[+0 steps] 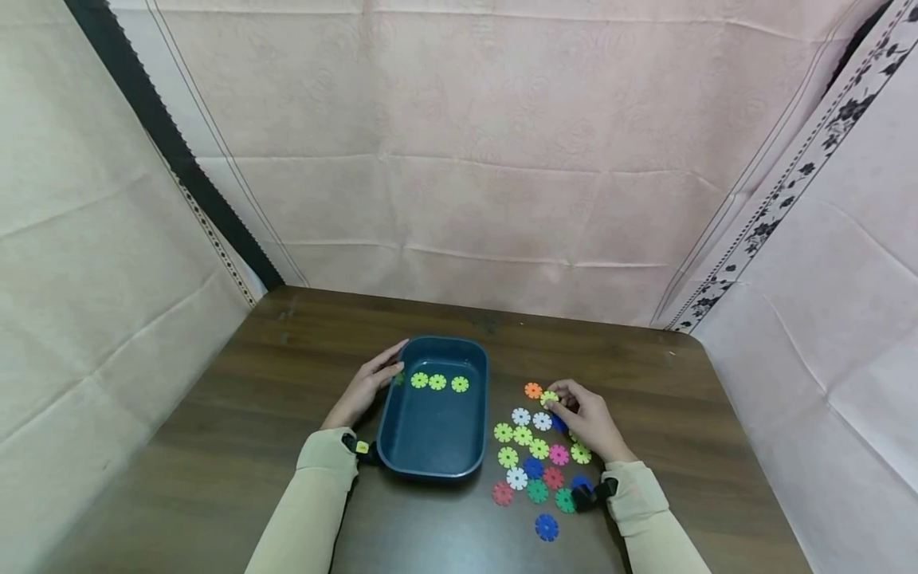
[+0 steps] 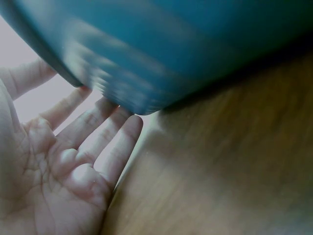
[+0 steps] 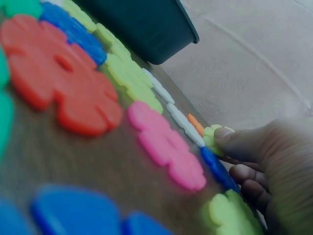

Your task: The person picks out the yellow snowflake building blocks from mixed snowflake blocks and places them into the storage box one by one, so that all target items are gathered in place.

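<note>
Over woodgrain tabletop, right hand pinches scalloped plastic disc.

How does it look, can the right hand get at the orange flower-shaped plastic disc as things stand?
Probably yes: the orange disc lies uncovered near the right hand, though that hand pinches a yellow-green flower-shaped plastic disc, which may need releasing first.

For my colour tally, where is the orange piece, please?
In the head view, the orange piece lies right of the tray, beside the lime piece the right hand pinches.
</note>
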Motion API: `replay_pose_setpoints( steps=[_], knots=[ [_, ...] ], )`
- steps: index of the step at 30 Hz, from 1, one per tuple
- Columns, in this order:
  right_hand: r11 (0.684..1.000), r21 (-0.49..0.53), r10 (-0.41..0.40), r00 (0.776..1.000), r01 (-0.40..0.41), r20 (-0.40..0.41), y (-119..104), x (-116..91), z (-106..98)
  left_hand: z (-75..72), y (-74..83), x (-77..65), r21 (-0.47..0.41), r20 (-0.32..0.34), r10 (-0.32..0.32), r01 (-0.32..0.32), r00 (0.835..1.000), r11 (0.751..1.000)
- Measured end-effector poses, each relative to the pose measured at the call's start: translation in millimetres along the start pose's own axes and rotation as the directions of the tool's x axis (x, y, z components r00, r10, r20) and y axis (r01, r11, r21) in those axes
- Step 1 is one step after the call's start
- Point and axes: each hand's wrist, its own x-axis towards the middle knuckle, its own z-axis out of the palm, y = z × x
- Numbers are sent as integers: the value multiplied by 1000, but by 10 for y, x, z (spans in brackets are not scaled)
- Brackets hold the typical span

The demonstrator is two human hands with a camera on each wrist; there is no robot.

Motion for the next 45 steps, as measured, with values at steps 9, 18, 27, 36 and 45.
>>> replay_pose_setpoints(
  steps=[9,18,27,36,45],
  knots=[
    [999,35,29,999,-28,-26,-3,-10,16,9,35,-30,-8,1,-3,3,1000,1000],
    [989,137,56,998,-51,-31,-218,27,-87,-7,-214,67,-14,-43,26,-27,999,1000],
    [981,188,47,999,-50,21,-616,56,-284,2,-224,70,3,-59,40,-40,997,999],
    [985,164,55,998,-61,41,-459,150,-216,20,-199,48,0,-66,17,-17,998,1000],
    [983,183,14,997,-27,74,-337,332,-145,10,-204,57,-2,-57,32,-32,998,999]
  ],
)
